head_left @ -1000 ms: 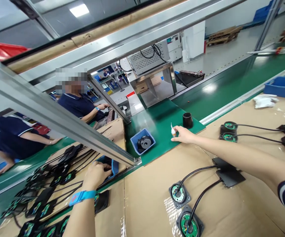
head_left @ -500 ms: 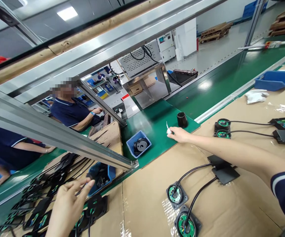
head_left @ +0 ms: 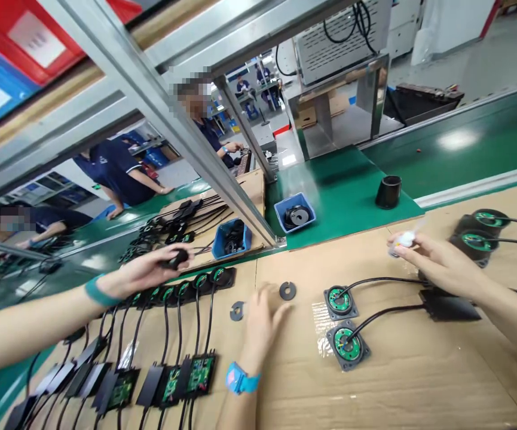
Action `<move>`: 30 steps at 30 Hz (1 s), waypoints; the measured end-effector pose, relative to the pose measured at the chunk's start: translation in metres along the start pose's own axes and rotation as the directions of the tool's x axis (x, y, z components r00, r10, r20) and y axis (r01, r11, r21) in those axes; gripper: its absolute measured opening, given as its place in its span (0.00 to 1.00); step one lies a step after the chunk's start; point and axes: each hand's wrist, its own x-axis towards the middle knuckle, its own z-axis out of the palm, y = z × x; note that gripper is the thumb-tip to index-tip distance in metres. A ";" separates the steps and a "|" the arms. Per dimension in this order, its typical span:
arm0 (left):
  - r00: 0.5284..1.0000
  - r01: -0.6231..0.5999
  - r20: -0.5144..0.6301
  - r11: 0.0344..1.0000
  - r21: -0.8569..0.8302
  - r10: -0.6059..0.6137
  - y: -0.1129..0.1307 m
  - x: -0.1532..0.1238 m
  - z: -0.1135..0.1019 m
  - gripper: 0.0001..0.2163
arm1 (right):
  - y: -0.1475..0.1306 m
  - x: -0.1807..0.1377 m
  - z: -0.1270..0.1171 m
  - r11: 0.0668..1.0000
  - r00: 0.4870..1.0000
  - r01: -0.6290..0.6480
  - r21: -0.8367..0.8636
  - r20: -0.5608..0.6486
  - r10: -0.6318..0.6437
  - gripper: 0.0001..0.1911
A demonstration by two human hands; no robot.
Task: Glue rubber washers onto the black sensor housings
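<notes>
My right hand (head_left: 437, 254) pinches a small white bottle (head_left: 404, 242) with a thin tip, above the cardboard in front of a black cup (head_left: 388, 192). My left hand (head_left: 260, 316), with a blue band at its wrist, is low over the cardboard, fingers blurred and spread, nothing visible in them. Beside it lie two flat black split rings, one on the left (head_left: 236, 310) and one on the right (head_left: 287, 291). Between my hands, two round green circuit boards in black housings, the upper (head_left: 340, 300) and the lower (head_left: 348, 344), have black cables.
From the left reaches another person's hand (head_left: 164, 266) with a black part. Under it stand several cabled boards (head_left: 199, 373). A blue bin (head_left: 294, 213) of black parts sits on the green surface, another blue bin (head_left: 231, 239) by the metal post (head_left: 213, 149). Co-workers stand beyond.
The view has swung left. My right hand has drawn the bottle back from beside the cup to over the cardboard. Two black rings and another person's arm now show near my left hand.
</notes>
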 end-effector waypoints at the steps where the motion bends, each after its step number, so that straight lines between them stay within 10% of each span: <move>1: 0.996 0.065 -0.056 0.998 0.022 -0.064 -0.008 -0.006 -0.006 0.23 | 0.002 -0.004 0.000 1.000 1.000 -0.001 0.012 -0.012 0.001 0.26; 6: 0.981 0.164 -0.107 0.986 0.033 -0.159 -0.040 -0.031 -0.020 0.20 | 0.005 -0.013 -0.001 0.997 0.999 -0.004 0.077 -0.044 0.008 0.26; 13: 0.982 -0.110 0.127 0.974 -0.200 0.137 0.013 -0.067 -0.004 0.16 | 0.006 -0.015 0.001 0.988 0.997 -0.051 0.145 -0.042 0.057 0.30; 24: 0.980 -0.057 0.166 0.952 -0.299 0.111 0.003 0.034 0.012 0.19 | -0.003 -0.015 -0.001 0.990 0.990 -0.076 0.121 -0.106 0.089 0.30; 30: 0.936 -0.100 0.270 0.907 -0.409 0.225 0.001 0.012 -0.006 0.16 | 0.006 -0.015 0.000 0.991 0.983 -0.094 0.091 -0.149 0.107 0.27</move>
